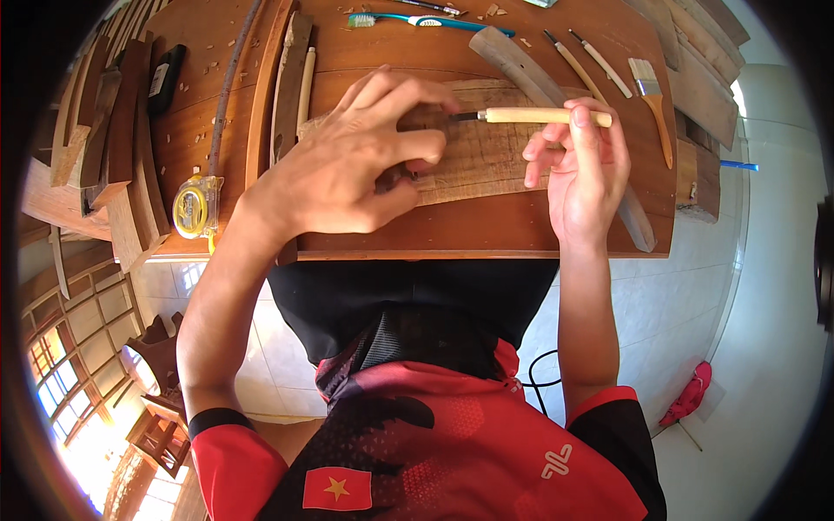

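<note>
My right hand [580, 165] grips a pale wooden-handled carving tool [521, 115] near the handle's end, its thumb on the handle and the lower fingers loosely bent. The tool lies nearly level, dark blade pointing left toward my left hand [356, 165]. That hand arches over a rough brown board [495, 161], fingers bent and apart; whether the fingertips touch the board is hard to tell. A long weathered grey strip [638, 226] runs diagonally past the board on the right, partly hidden by my right hand.
A yellow tape measure [195, 208], black object [167, 76] and several wood pieces [113, 130] are on the table's left [208, 243]. A toothbrush [417, 22], paintbrush [653, 113] and slim tools [601, 61] lie at back and right. More planks [695, 43] are beyond the right edge.
</note>
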Demonstrator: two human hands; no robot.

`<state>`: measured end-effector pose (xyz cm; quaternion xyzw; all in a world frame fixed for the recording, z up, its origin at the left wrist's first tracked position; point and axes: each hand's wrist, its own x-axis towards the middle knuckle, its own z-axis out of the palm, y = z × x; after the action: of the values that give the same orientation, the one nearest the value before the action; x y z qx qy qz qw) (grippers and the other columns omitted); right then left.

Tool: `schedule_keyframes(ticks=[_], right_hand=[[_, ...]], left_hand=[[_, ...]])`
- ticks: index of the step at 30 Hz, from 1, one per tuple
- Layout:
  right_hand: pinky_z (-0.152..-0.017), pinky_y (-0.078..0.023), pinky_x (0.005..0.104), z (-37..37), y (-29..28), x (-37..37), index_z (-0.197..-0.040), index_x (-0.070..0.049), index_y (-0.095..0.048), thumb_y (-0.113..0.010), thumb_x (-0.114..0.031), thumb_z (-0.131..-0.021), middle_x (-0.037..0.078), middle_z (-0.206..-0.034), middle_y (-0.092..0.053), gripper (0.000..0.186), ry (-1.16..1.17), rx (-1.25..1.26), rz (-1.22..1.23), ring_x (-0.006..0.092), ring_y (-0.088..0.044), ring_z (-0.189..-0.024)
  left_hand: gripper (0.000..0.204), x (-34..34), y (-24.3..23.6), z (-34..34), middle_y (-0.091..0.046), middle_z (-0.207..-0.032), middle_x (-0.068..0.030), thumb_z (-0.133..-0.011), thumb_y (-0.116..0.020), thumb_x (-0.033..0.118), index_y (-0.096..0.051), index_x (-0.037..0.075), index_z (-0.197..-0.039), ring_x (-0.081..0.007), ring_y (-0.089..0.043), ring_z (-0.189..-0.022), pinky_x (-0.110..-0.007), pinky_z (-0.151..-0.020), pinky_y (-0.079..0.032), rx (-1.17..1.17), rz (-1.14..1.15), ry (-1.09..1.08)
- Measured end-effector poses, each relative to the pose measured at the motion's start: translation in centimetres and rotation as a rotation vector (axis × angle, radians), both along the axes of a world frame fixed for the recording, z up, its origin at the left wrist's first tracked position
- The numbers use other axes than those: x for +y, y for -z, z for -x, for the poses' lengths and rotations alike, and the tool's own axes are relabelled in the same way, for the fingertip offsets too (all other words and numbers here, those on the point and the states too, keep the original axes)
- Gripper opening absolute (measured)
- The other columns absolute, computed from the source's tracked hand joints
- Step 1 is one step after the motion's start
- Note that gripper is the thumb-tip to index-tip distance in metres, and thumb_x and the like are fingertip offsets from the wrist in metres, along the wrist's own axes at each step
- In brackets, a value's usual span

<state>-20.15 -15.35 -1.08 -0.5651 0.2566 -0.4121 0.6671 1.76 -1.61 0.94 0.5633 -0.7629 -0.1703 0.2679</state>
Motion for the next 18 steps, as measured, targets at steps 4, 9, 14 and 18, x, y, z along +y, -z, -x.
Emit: schedule_keyframes(ticks=[4, 9, 14, 18], right_hand=[[-0.042, -0.049, 0.0299, 0.2, -0.1, 0.0, -0.116, -0.002, -0.058, -0.055, -0.024, -0.107, 0.009, -0.08, -0.065, 0.024, -0.001, -0.002, -0.018, 0.0212, -0.066, -0.063], [-0.042, -0.048, 0.0301, 0.2, 0.0, 0.0, -0.117, -0.002, -0.058, -0.055, -0.023, -0.107, 0.009, -0.08, -0.065, 0.023, -0.017, -0.007, -0.025, 0.0211, -0.066, -0.063], [-0.042, -0.048, 0.0301, 0.3, 0.0, 0.0, -0.117, -0.002, -0.057, -0.054, -0.022, -0.107, 0.009, -0.08, -0.065, 0.023, -0.025, -0.012, -0.027, 0.0217, -0.065, -0.063], [-0.041, -0.048, 0.0301, 0.4, 0.1, 0.0, -0.118, -0.001, -0.058, -0.054, -0.022, -0.107, 0.01, -0.08, -0.065, 0.024, -0.046, -0.029, -0.034, 0.0223, -0.065, -0.062]], left_hand=[[0.021, 0.0, 0.2, 0.2, -0.061, -0.135, -0.0101, -0.067, -0.067, 0.001, -0.062, 0.007, -0.087, -0.0343, -0.053, -0.131, -0.059, -0.119, -0.03, 0.044, 0.029, -0.031], [0.029, 1.1, 0.2, -0.5, -0.068, -0.127, -0.0072, -0.07, -0.072, 0.0, -0.071, 0.009, -0.097, -0.0327, -0.056, -0.129, -0.056, -0.117, -0.036, 0.063, 0.046, -0.025], [0.027, 1.9, -0.1, -0.6, -0.072, -0.12, -0.0059, -0.073, -0.077, 0.002, -0.074, 0.008, -0.098, -0.0319, -0.062, -0.121, -0.051, -0.112, -0.043, -0.018, 0.116, -0.029], [0.026, 2.9, 0.2, -0.8, -0.073, -0.108, -0.0052, -0.074, -0.077, 0.003, -0.075, 0.008, -0.099, -0.0299, -0.066, -0.109, -0.044, -0.102, -0.05, -0.039, 0.161, -0.054]])
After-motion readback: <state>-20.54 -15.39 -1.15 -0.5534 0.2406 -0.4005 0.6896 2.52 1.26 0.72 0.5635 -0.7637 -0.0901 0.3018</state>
